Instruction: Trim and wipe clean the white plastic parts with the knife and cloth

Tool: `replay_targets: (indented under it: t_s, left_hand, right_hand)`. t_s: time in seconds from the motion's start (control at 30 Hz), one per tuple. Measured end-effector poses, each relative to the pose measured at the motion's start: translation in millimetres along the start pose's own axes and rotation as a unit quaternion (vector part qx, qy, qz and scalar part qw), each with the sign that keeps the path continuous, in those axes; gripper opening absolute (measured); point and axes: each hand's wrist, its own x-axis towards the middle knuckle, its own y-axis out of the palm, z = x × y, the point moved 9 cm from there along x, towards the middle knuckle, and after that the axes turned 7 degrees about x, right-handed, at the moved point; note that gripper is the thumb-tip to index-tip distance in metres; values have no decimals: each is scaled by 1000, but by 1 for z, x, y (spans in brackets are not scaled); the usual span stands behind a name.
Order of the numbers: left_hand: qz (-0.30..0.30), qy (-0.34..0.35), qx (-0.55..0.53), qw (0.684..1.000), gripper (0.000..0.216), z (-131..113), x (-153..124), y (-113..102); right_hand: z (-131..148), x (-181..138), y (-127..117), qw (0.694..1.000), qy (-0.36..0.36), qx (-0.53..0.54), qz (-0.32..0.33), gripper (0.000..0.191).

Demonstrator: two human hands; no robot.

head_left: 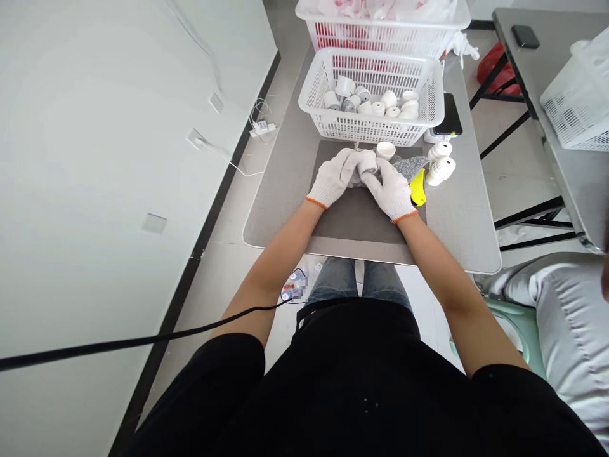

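Observation:
Both my hands wear white knit gloves and meet over a dark mat (361,219) on the grey table. My left hand (333,178) and my right hand (392,190) are both closed around a small white cylindrical part (367,163) held between them. A grey cloth (408,166) lies under and behind my right hand. A yellow tool (418,188) lies just right of my right hand. One white cap (385,150) stands just beyond the fingers.
A white basket (375,127) with several white parts stands behind the mat; a second basket (380,28) is beyond it. Two white parts (440,166) and a black device (450,114) lie at right. A wall is at left, another table (547,70) at right.

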Motion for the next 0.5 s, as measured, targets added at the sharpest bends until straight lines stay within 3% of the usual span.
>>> replay_targets:
  t_s: [0.27,0.4,0.5]
  left_hand:
    - [11,38,125,991,58,8,3,14]
    - [10,42,133,990,57,6,3,15]
    - [-6,37,113,993,53,4,3,11]
  right_hand:
    - [-2,-1,4,999,6,-46,5,38]
    - [-2,-1,4,998,6,-61,-10,37]
    - [1,-1,-1,1000,-5,-11,-20,35]
